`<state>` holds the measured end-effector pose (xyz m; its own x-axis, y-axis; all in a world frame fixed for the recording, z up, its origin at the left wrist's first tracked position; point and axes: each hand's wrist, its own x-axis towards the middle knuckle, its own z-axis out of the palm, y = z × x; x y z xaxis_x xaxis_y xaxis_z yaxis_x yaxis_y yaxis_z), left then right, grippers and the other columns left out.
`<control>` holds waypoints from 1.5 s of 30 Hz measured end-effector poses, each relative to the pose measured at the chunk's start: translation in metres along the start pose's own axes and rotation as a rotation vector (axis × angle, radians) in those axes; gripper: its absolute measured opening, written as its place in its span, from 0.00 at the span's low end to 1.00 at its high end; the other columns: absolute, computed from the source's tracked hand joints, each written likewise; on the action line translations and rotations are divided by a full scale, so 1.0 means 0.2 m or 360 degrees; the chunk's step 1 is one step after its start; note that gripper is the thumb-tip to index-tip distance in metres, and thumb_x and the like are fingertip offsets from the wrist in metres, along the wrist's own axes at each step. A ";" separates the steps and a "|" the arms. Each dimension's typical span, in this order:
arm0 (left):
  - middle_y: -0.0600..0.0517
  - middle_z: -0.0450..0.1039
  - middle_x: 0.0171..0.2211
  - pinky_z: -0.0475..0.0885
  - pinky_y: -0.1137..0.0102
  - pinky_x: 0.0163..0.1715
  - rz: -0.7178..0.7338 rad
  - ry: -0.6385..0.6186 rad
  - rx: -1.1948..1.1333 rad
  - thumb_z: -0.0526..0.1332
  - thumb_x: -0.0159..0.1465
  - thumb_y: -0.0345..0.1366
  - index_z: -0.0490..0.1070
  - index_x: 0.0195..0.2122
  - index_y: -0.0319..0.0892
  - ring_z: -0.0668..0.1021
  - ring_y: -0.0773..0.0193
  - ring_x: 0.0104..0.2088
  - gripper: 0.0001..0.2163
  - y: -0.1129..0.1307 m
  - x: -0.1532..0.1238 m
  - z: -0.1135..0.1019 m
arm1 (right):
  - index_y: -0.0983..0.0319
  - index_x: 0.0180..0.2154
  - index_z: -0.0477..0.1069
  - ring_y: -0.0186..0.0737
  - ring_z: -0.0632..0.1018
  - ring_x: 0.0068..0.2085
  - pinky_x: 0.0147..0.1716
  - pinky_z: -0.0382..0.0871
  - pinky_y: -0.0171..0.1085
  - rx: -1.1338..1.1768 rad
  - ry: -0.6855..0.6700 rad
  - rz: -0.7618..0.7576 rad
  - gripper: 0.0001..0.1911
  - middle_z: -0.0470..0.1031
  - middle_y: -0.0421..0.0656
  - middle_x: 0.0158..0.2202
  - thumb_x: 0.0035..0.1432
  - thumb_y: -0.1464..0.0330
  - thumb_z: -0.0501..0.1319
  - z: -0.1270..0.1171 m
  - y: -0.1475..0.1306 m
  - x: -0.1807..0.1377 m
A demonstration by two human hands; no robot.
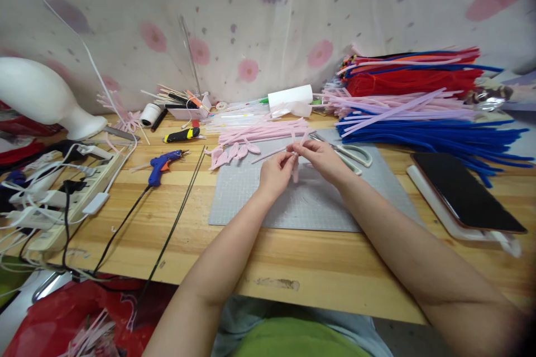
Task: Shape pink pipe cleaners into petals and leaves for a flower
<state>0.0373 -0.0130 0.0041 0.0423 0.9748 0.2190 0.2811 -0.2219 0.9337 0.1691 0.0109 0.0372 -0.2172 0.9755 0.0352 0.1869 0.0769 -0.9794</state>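
Note:
Over the grey cutting mat, my left hand and my right hand meet, both pinched on a pink pipe cleaner. Its ends stick up between my fingertips and one strand runs off to the left. Several bent pink petal shapes lie at the mat's far left corner. A bundle of straight pink pipe cleaners rests just beyond my hands.
Scissors lie right of my hands. A blue glue gun, a utility knife, a power strip and a white foam head sit left. Stacked red, pink and blue pipe cleaners and a phone are on the right.

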 end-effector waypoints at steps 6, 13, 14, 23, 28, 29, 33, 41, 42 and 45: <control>0.54 0.70 0.25 0.66 0.74 0.30 -0.0105 0.0089 -0.0274 0.59 0.54 0.36 0.68 0.28 0.40 0.71 0.71 0.26 0.05 -0.01 0.02 0.00 | 0.62 0.38 0.73 0.39 0.72 0.37 0.29 0.62 0.34 -0.0041 -0.0072 0.0014 0.19 0.75 0.44 0.37 0.47 0.56 0.59 -0.03 0.02 0.01; 0.54 0.68 0.24 0.66 0.75 0.21 -0.0493 -0.0182 -0.0883 0.60 0.53 0.43 0.67 0.30 0.38 0.66 0.76 0.18 0.12 0.05 0.02 -0.01 | 0.62 0.25 0.71 0.36 0.70 0.32 0.30 0.62 0.34 -0.0083 0.0053 -0.0069 0.15 0.72 0.40 0.27 0.47 0.56 0.59 0.00 0.01 0.00; 0.55 0.67 0.23 0.65 0.77 0.19 -0.0479 -0.0172 -0.0881 0.61 0.52 0.43 0.67 0.29 0.38 0.65 0.77 0.17 0.12 0.05 0.02 -0.01 | 0.62 0.25 0.71 0.36 0.70 0.32 0.29 0.62 0.34 -0.0074 0.0089 -0.0072 0.14 0.71 0.40 0.26 0.47 0.57 0.59 0.01 0.01 0.00; 0.58 0.65 0.19 0.69 0.73 0.25 -0.0822 -0.0510 -0.1206 0.65 0.49 0.41 0.68 0.30 0.38 0.67 0.76 0.18 0.13 0.05 0.01 -0.04 | 0.61 0.25 0.70 0.35 0.70 0.31 0.28 0.62 0.34 -0.0011 0.0284 -0.0120 0.12 0.70 0.40 0.26 0.44 0.58 0.61 0.03 0.03 0.01; 0.55 0.66 0.19 0.69 0.72 0.26 -0.0818 -0.0432 -0.1216 0.64 0.52 0.38 0.70 0.28 0.37 0.69 0.74 0.19 0.09 0.03 0.02 -0.04 | 0.60 0.30 0.70 0.34 0.70 0.30 0.30 0.64 0.34 0.0104 0.0303 -0.0162 0.15 0.70 0.40 0.27 0.45 0.56 0.60 -0.01 0.05 0.05; 0.55 0.66 0.19 0.69 0.73 0.26 -0.0808 -0.0338 -0.1210 0.64 0.52 0.38 0.70 0.27 0.37 0.70 0.74 0.19 0.09 0.03 0.02 -0.05 | 0.60 0.33 0.70 0.34 0.70 0.31 0.30 0.65 0.34 0.0123 0.0324 -0.0174 0.16 0.70 0.39 0.28 0.44 0.56 0.60 -0.04 0.06 0.07; 0.55 0.67 0.21 0.68 0.74 0.25 -0.0749 0.0048 -0.1150 0.63 0.52 0.38 0.69 0.27 0.38 0.71 0.74 0.20 0.09 0.00 0.03 -0.06 | 0.60 0.38 0.69 0.35 0.70 0.30 0.28 0.64 0.35 -0.0180 0.0406 -0.0156 0.20 0.71 0.41 0.30 0.43 0.57 0.62 -0.24 0.06 0.10; 0.56 0.67 0.19 0.68 0.74 0.25 -0.0608 0.0229 -0.0993 0.62 0.50 0.39 0.68 0.25 0.37 0.70 0.74 0.20 0.09 -0.02 0.03 -0.08 | 0.60 0.26 0.71 0.36 0.70 0.26 0.25 0.57 0.34 -0.1556 -0.0331 0.0167 0.05 0.74 0.42 0.26 0.43 0.66 0.61 -0.36 0.06 0.04; 0.56 0.67 0.19 0.67 0.74 0.25 -0.0597 0.0242 -0.0935 0.62 0.50 0.39 0.68 0.25 0.37 0.70 0.74 0.20 0.09 -0.01 0.02 -0.08 | 0.60 0.27 0.71 0.37 0.71 0.27 0.25 0.57 0.34 -0.1620 -0.0353 0.0087 0.06 0.75 0.43 0.28 0.43 0.66 0.60 -0.33 0.06 0.04; 0.56 0.66 0.19 0.67 0.74 0.24 -0.0545 0.0292 -0.0792 0.62 0.50 0.40 0.68 0.25 0.38 0.70 0.74 0.20 0.09 0.00 0.02 -0.08 | 0.60 0.30 0.71 0.39 0.72 0.32 0.27 0.58 0.34 -0.1727 -0.0404 -0.0135 0.07 0.75 0.44 0.32 0.45 0.67 0.59 -0.25 0.08 0.04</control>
<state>0.0219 -0.0099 0.0085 -0.1487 0.9825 -0.1119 -0.2323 0.0753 0.9697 0.2189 0.0305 0.0321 -0.4349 0.8978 -0.0693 0.8726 0.4013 -0.2784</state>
